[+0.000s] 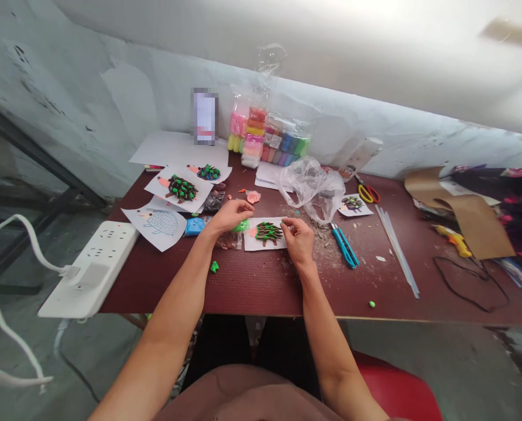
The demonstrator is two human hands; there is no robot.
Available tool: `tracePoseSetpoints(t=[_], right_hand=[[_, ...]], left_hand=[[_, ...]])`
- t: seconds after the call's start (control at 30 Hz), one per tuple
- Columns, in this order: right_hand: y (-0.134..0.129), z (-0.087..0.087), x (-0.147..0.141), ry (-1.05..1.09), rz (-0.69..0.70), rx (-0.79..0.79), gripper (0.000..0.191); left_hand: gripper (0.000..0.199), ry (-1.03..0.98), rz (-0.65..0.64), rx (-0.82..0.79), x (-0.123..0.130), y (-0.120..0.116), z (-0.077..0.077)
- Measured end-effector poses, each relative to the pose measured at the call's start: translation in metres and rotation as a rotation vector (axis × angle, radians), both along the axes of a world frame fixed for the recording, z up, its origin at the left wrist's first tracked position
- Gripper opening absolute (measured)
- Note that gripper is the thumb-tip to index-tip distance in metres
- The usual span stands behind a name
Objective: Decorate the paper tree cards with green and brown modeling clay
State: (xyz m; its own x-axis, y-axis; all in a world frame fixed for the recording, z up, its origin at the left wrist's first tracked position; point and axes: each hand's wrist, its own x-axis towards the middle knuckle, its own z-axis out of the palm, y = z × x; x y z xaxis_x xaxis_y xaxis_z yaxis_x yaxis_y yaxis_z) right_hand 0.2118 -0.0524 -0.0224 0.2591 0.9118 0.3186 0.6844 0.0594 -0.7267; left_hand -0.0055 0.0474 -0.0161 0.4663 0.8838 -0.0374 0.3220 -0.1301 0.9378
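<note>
My left hand hovers beside a lump of bright green modelling clay that rests on a clear plastic wrapper. Its fingers are loosely bent and look apart, with nothing visible in them. At the right edge of a small white card, the thumb and forefinger of my right hand are pinched together; what they hold is too small to make out. The card bears a clay hedgehog with a pink face, dark brown spines and green bits among them. A loose green clay piece lies nearer to me.
Left are finished hedgehog cards, a hedgehog drawing, a blue clay packet and a power strip. Behind stand clay packs and a plastic bag. Right lie a blue-handled tool, scissors, glue sticks and a glue gun.
</note>
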Motion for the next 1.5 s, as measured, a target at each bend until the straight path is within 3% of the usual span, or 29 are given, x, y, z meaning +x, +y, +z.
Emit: tracePoseSetpoints(t=[0.27, 0.93, 1.5], right_hand=[[0.0, 0.002, -0.002, -0.088, 0.039, -0.001, 0.027], [-0.004, 0.01, -0.007, -0.258, -0.019, -0.179, 0.015], [-0.003, 0.009, -0.007, -0.257, -0.007, -0.156, 0.018]], left_hand=[[0.025, 0.0, 0.002, -0.001, -0.001, 0.0, 0.001], [0.026, 0.038, -0.03, 0.026, -0.002, -0.001, 0.004], [0.025, 0.069, -0.026, 0.034, -0.002, 0.0, 0.004]])
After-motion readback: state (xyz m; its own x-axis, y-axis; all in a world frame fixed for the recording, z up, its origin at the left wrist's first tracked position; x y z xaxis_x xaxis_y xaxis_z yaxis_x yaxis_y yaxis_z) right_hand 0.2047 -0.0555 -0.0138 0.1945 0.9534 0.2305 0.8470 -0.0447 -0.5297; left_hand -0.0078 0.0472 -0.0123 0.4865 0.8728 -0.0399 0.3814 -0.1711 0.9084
